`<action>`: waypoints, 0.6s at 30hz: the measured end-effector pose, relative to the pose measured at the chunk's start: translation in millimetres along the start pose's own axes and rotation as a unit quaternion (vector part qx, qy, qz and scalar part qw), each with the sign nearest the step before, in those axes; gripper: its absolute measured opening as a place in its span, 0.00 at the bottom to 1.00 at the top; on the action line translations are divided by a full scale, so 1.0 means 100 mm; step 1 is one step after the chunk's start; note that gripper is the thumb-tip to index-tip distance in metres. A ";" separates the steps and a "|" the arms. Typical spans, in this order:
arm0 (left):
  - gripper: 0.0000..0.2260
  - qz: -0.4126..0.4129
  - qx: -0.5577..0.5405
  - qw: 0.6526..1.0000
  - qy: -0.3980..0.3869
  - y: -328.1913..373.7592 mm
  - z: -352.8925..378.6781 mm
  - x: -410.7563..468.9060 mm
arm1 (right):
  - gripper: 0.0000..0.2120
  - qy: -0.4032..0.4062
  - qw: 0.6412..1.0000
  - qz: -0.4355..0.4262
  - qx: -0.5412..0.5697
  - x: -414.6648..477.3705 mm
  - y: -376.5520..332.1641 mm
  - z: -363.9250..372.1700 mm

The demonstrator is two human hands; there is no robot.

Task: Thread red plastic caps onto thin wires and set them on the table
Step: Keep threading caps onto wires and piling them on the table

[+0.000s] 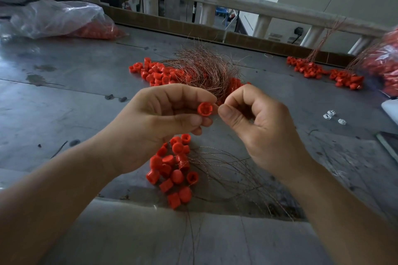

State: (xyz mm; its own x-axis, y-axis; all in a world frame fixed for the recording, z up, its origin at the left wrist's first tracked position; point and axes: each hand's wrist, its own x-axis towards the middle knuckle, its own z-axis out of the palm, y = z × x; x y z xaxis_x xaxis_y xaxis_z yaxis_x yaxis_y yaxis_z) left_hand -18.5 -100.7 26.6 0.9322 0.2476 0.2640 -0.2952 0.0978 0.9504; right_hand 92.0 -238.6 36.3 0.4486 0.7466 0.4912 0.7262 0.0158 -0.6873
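While left fingers point(193, 95) pinch the likely light, slippery red plastic cap point(204, 109) by its sides, right fingers point(228, 115) at three o'clock squeeze something unseen.

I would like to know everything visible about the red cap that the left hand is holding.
The red cap is small, round and looks like plastic. Its open end faces the camera and shows ribs inside. The left hand pinches it between thumb and fingertips, above the table. The thumb of the right hand is close beside it; whether they touch is unclear.
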 end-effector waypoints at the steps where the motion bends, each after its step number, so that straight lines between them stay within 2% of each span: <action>1: 0.14 0.001 -0.002 1.000 -0.001 0.00 0.00 0.00 | 0.07 0.002 1.000 0.004 0.002 0.00 0.00 0.00; 11: 0.14 0.012 0.009 1.000 0.013 -0.01 -0.01 0.00 | 0.08 -0.011 1.000 0.016 0.015 0.00 -0.01 -0.03; 18: 0.13 0.008 -0.061 0.998 0.011 0.01 -0.01 0.01 | 0.04 -0.024 0.998 0.038 0.045 -0.01 -0.05 -0.04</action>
State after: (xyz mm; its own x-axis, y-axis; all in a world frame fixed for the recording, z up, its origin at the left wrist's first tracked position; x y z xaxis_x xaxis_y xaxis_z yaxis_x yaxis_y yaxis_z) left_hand -17.9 -99.3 27.8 0.9229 0.2710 0.2736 -0.3339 0.2092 0.9191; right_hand 89.8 -241.6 41.8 0.4740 0.7789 0.4106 0.6396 0.0159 -0.7685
